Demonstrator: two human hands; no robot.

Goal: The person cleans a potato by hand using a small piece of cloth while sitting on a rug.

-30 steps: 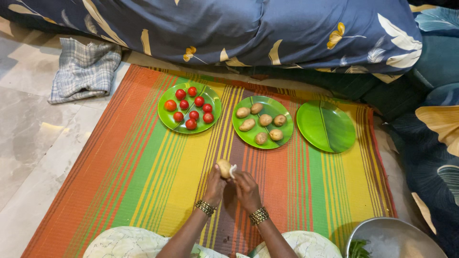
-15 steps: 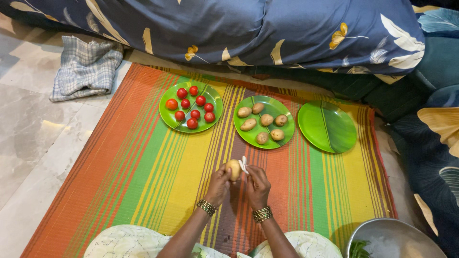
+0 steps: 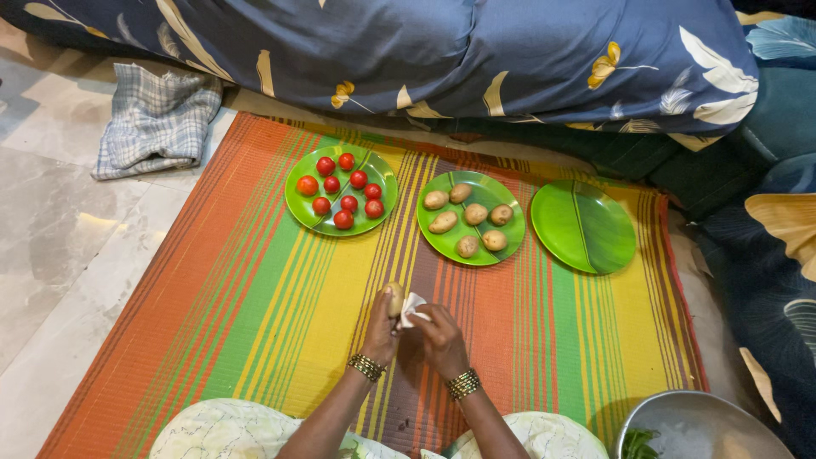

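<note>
Gripping a small tan potato in our left hand, right hand clasping a white cloth scrap, over the striped woven mat on marble floor.

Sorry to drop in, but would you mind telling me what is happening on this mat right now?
A person sits on a striped mat, holding a potato in the left hand and pressing a small white peeler against it with the right hand. Beyond the hands lie three green plates: one with small red tomatoes, one with six more potatoes, and one bare plate. A steel bowl with something green sits at the lower right.
</note>
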